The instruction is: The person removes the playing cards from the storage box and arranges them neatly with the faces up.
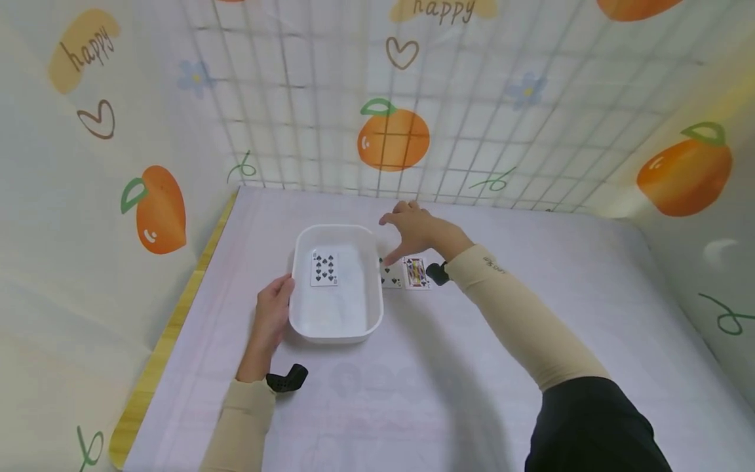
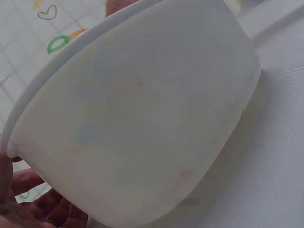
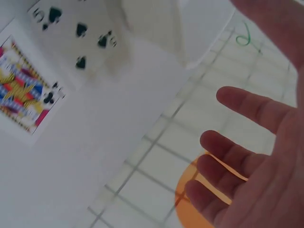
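Note:
My left hand (image 1: 274,304) grips a white plastic tub (image 1: 336,321) at its left rim, thumb on the edge and fingers curled beneath it. A spade number card (image 1: 324,269) lies face up inside the tub, towards its left. My right hand (image 1: 413,231), fingers spread and holding nothing, hovers by the tub's right rim. Below it on the table, a five of spades (image 3: 76,40) lies face up, partly covered by the tub in the head view. Just right of that card lies a face card of clubs (image 1: 417,273).
A white cloth covers the table (image 1: 377,406), with a yellow wooden edge (image 1: 171,328) showing at the left. Behind it stands a wire grid (image 1: 472,131) covered by a printed curtain with orange fruits. Curtains also hang on both sides.

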Demonstrator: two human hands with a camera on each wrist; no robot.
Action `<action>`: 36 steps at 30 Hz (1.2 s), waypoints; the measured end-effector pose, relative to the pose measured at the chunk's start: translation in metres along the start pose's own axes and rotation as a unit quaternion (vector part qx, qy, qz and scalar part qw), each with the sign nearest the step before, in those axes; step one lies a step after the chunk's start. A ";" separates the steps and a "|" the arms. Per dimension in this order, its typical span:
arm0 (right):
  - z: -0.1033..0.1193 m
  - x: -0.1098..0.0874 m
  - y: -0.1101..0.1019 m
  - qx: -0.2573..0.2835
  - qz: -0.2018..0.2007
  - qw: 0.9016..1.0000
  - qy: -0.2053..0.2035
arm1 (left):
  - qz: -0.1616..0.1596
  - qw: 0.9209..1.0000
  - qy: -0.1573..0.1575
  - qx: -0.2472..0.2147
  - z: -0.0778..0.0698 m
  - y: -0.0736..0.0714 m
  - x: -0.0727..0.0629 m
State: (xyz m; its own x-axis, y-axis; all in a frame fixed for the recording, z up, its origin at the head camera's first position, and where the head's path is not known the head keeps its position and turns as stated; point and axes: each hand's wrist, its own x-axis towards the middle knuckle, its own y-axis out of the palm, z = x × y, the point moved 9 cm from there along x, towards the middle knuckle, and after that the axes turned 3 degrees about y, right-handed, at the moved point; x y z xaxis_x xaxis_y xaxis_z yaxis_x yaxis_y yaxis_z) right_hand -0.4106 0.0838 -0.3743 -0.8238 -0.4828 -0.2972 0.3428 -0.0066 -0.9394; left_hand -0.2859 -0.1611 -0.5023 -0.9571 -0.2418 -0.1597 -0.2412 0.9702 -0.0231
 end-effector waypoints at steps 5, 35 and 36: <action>0.027 0.002 0.001 -0.011 0.005 1.000 -0.013 | 0.001 1.000 0.002 -0.003 0.002 0.000 0.000; 0.101 0.052 0.042 0.000 0.032 0.996 -0.078 | -0.006 1.000 0.021 -0.015 -0.001 -0.004 0.006; 0.102 0.054 0.043 0.000 0.032 0.997 -0.077 | -0.007 1.000 0.021 -0.015 -0.001 -0.004 0.006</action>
State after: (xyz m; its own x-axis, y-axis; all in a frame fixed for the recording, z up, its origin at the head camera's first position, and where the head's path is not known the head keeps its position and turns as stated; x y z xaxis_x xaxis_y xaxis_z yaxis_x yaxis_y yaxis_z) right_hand -0.3946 -0.0317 -0.4139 -0.7212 -0.6105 -0.3274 0.3932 0.0284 -0.9190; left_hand -0.2903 -0.1667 -0.5021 -0.9593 -0.2562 -0.1189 -0.2585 0.9660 0.0039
